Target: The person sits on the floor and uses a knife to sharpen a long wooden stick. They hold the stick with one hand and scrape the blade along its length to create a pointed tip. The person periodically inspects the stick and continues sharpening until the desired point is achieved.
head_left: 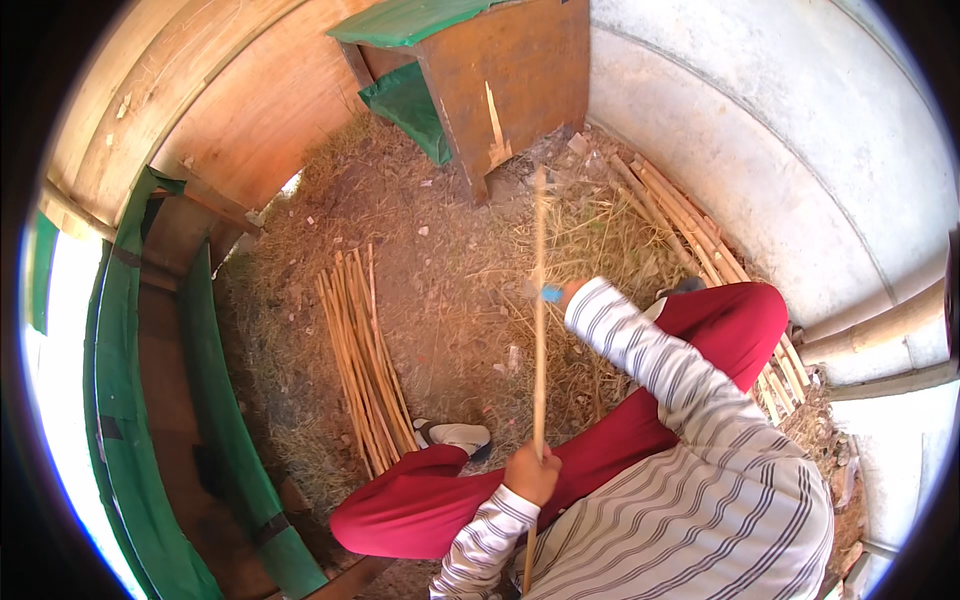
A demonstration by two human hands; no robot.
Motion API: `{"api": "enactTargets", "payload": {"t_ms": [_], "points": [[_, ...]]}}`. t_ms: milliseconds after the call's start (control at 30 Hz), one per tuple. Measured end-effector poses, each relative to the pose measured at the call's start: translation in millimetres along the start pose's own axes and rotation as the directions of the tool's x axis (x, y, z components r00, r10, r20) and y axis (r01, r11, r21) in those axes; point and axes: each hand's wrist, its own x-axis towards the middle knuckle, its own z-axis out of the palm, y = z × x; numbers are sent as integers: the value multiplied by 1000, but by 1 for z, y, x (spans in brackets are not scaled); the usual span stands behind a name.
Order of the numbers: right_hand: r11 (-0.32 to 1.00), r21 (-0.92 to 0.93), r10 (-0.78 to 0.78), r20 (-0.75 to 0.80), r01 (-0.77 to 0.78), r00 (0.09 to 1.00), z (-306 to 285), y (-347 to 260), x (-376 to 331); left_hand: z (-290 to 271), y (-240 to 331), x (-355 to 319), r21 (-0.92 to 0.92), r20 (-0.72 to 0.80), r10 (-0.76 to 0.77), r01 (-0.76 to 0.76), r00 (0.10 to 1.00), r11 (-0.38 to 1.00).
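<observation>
A long, thin bamboo stick (pixel 540 370) stands out ahead of me, its near end passing under my left forearm beside my body. My left hand (pixel 532 472) is closed round its lower part. Farther up, my right hand (pixel 574 291) is closed on a small blue-handled tool (pixel 551 293) that meets the stick from the right. The tool's working end is blurred, so its exact kind does not show. The stick's far end is smeared by motion.
Bundled bamboo sticks (pixel 358 365) lie on the ground to the left; more long sticks (pixel 690 225) lie along the pale right wall (pixel 770 140). A wooden cabinet (pixel 515 85) with green sheeting stands ahead. A green-covered bench (pixel 225 400) runs along the left. Straw (pixel 580 235) covers the ground.
</observation>
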Motion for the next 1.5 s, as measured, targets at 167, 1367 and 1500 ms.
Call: {"api": "enactTargets", "payload": {"t_ms": [167,1367,1500], "points": [[978,-173,117,-1,-116,993,-1,83,70,5,-22,-21,39,173,13,-20,985,999],[968,-100,242,102,-232,965,-28,78,156,-39,12,-28,-220,374,-98,190,922,957],[961,-136,252,77,-240,965,-30,92,173,-42,-23,-57,-308,435,-90,242,896,920]]}}
